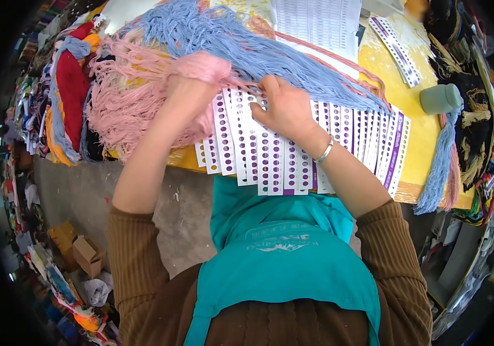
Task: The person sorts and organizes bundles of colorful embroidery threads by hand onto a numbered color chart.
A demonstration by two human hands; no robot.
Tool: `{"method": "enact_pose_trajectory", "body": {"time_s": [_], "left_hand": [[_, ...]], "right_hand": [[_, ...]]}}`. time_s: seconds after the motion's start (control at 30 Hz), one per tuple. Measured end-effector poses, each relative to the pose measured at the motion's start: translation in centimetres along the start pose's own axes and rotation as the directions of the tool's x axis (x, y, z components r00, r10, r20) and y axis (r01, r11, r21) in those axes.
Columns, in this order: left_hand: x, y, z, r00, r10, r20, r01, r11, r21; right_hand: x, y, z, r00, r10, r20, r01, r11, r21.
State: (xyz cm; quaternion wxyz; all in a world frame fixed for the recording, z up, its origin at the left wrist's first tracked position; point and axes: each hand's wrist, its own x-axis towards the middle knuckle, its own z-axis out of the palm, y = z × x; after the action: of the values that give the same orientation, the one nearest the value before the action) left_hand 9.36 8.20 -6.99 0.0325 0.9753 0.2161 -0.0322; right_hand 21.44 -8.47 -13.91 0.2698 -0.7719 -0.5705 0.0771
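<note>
My left hand (190, 86) is closed around a thick bunch of pink yarn (129, 86), which drapes over the knuckles and hides most of the fingers. From there a thin pink strand stretches right to my right hand (287, 109), whose bent fingers grip its end; the thumb is held apart. Beneath both hands lies a fanned row of white punched cards (264, 155) with purple-edged holes, overlapping along the table's front edge. A long hank of light blue yarn (229, 43) runs across just behind the hands.
On the yellow table (373, 55) are a printed sheet (319, 23), another punched card (395, 52) and a grey-green jar (440, 99). Blue yarn (440, 167) hangs over the right edge, beside black hanks. Colourful yarn (68, 98) hangs at left. A cardboard box (87, 256) stands on the floor.
</note>
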Motion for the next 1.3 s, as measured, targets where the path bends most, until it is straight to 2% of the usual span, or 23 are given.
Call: {"method": "enact_pose_trajectory", "body": {"time_s": [0.03, 0.13, 0.17, 0.2, 0.23, 0.27, 0.33, 0.4, 0.47, 0.6, 0.63, 0.73, 0.77, 0.87, 0.9, 1.0, 1.03, 1.1, 1.13, 1.17, 1.23, 1.27, 1.3], "left_hand": [[0.3, -0.4, 1.5, 0.976, 0.072, -0.203, -0.057, 0.995, 0.080], [1.0, -0.7, 3.6, 0.865, -0.002, -0.501, -0.112, 0.974, -0.197], [0.9, -1.1, 4.1, 0.838, -0.178, -0.516, -0.196, 0.785, -0.588], [0.1, -2.7, 3.5, 0.929, -0.256, -0.266, -0.143, 0.417, -0.898], [-1.1, -4.9, 2.2, 0.978, -0.209, 0.002, -0.006, -0.034, -0.999], [-2.1, -6.2, 0.8, 0.974, -0.052, 0.222, 0.174, -0.461, -0.870], [-5.1, -4.9, -2.2, 0.900, -0.399, 0.176, -0.082, -0.551, -0.830], [-7.6, -8.7, -3.8, 0.976, -0.129, -0.175, -0.213, -0.733, -0.646], [-10.7, -9.2, -7.1, 0.947, -0.099, -0.306, -0.257, -0.804, -0.536], [-14.0, -7.9, -9.3, 0.952, -0.181, -0.246, -0.305, -0.613, -0.729], [-13.7, -3.8, -10.1, 0.830, -0.551, -0.091, -0.311, -0.321, -0.894], [-13.7, -0.9, -8.7, 0.893, -0.447, -0.049, -0.244, -0.390, -0.888], [-14.1, -2.7, -7.5, 0.954, -0.234, -0.186, -0.285, -0.525, -0.802], [-15.6, -4.0, -7.9, 0.860, -0.091, -0.502, -0.410, -0.709, -0.573], [-16.4, -3.6, -8.7, 0.829, -0.210, -0.518, -0.500, -0.691, -0.521], [-17.1, -4.1, -8.3, 0.792, -0.105, -0.602, -0.475, -0.726, -0.497], [-17.4, -4.9, -7.1, 0.854, -0.124, -0.505, -0.463, -0.625, -0.629], [-16.7, -3.3, -3.2, 0.854, -0.499, -0.145, -0.345, -0.338, -0.875], [-16.3, -2.3, -1.6, 0.960, -0.248, -0.128, -0.180, -0.201, -0.963], [-15.9, 0.7, -1.3, 0.944, -0.314, 0.099, 0.085, -0.058, -0.995], [-14.1, 3.8, 3.4, 0.962, -0.019, -0.273, -0.254, 0.306, -0.917], [-12.9, 4.3, 4.6, 0.946, 0.219, -0.241, -0.320, 0.756, -0.570], [-12.5, 5.4, 4.8, 0.929, 0.299, -0.218, -0.360, 0.867, -0.345]], "right_hand": [[-0.1, 0.0, 0.0, 1.000, -0.007, -0.007, 0.007, 1.000, 0.012], [0.0, 0.0, 0.0, 0.999, -0.021, -0.025, 0.021, 1.000, 0.001], [-0.1, 0.0, -0.1, 0.999, -0.024, -0.026, 0.023, 1.000, -0.010], [-0.2, 0.0, -0.3, 1.000, -0.015, -0.026, 0.014, 1.000, -0.024], [-0.2, -0.1, -0.4, 1.000, -0.011, -0.024, 0.010, 0.999, -0.034], [-0.2, -0.3, -0.4, 1.000, -0.011, -0.020, 0.011, 0.999, -0.041], [-0.2, -0.4, -0.3, 0.999, -0.032, -0.040, 0.031, 0.999, -0.016], [-0.3, -0.2, -0.2, 0.997, -0.046, -0.058, 0.046, 0.999, 0.001], [-0.3, 0.0, -0.2, 0.998, -0.053, -0.046, 0.051, 0.998, -0.029], [-0.2, -0.4, -0.4, 0.999, -0.044, 0.003, 0.045, 0.999, -0.016], [-0.1, -0.6, -0.7, 0.998, -0.061, 0.006, 0.061, 0.998, -0.006], [0.5, -0.8, -1.0, 0.997, -0.058, -0.043, 0.062, 0.995, 0.083], [0.5, -1.2, -1.3, 0.995, -0.071, -0.074, 0.078, 0.992, 0.098], [0.5, -2.4, -2.3, 0.989, -0.081, -0.125, 0.099, 0.985, 0.144], [0.8, -2.4, -2.2, 0.990, -0.078, -0.116, 0.096, 0.983, 0.159], [2.9, -3.0, -2.2, 0.989, -0.101, -0.104, 0.116, 0.981, 0.152], [3.8, -3.3, -2.1, 0.988, -0.114, -0.100, 0.128, 0.982, 0.140], [5.9, -4.2, -1.6, 0.975, -0.197, -0.099, 0.209, 0.970, 0.128], [6.9, -4.7, -1.2, 0.966, -0.237, -0.099, 0.248, 0.961, 0.122], [8.0, -5.2, -0.7, 0.965, -0.255, -0.059, 0.259, 0.962, 0.081], [9.9, -5.9, 0.3, 0.959, -0.283, 0.026, 0.283, 0.959, -0.001], [10.6, -6.1, 0.8, 0.949, -0.313, 0.046, 0.315, 0.948, -0.044], [11.3, -6.1, 1.5, 0.937, -0.341, 0.069, 0.346, 0.934, -0.087]]}}
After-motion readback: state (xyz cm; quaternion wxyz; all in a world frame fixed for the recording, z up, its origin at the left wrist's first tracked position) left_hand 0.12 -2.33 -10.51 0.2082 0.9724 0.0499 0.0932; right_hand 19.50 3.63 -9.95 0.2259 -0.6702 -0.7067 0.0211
